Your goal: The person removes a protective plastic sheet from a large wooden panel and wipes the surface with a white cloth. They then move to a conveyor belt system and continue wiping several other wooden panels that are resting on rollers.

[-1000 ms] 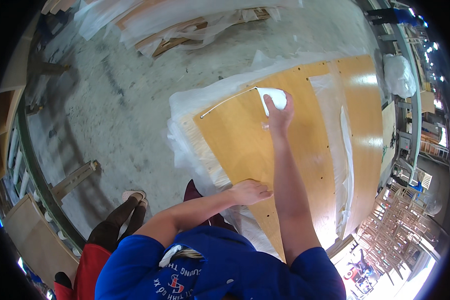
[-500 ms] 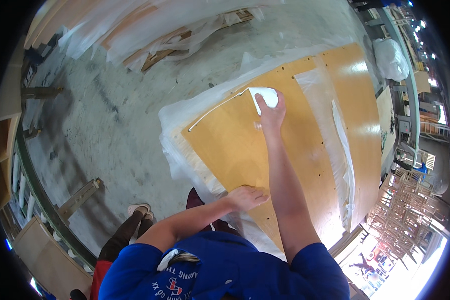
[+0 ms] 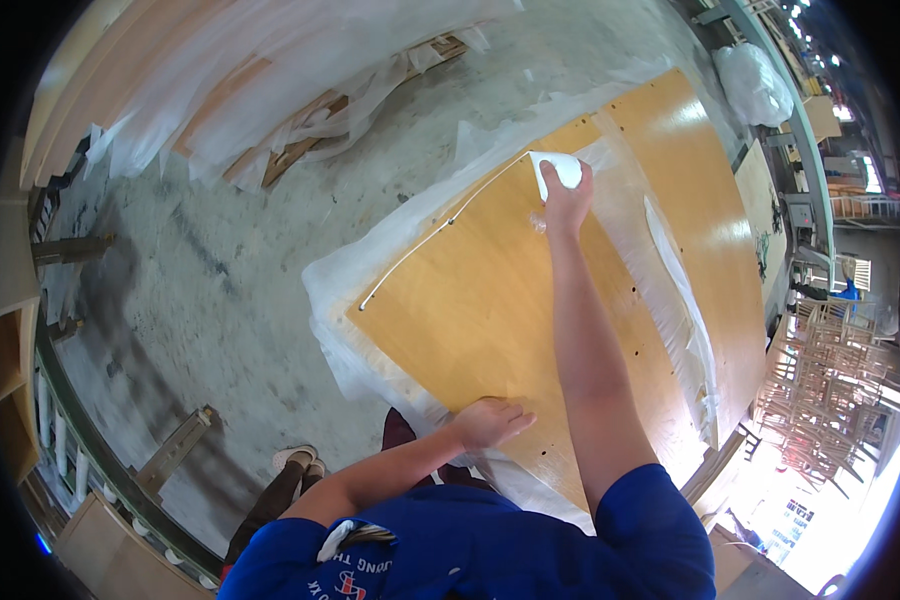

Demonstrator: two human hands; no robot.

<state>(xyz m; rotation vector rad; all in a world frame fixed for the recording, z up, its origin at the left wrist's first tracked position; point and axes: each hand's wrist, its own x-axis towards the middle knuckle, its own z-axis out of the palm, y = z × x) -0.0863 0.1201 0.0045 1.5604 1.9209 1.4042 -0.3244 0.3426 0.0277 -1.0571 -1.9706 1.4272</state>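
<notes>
My right hand (image 3: 568,200) is closed round a white bottle-like container (image 3: 562,172), tipped over near the far edge of a glossy yellow-brown wooden panel (image 3: 490,290). A thin white line (image 3: 410,254) runs along that edge from the panel's left corner, past a dark hole, up to the container's left corner. Whether it is a glue bead or a cord I cannot tell. My left hand (image 3: 492,422) lies on the panel's near edge, holding nothing, its fingers stretched out to the right. A small clear, shiny bit (image 3: 538,222) shows beside my right wrist.
Thin white wrapping sheet (image 3: 335,290) sticks out under the panel, and another strip (image 3: 670,250) crosses it. Film-covered boards (image 3: 270,80) lie at the far left. A green rail (image 3: 80,430) curves along the left. Another person's feet (image 3: 298,458) stand nearby. Chair frames (image 3: 820,370) are stacked right.
My right hand has moved right and farther away along the far edge with the white container, and the white line is longer. My left hand stays on the near edge.
</notes>
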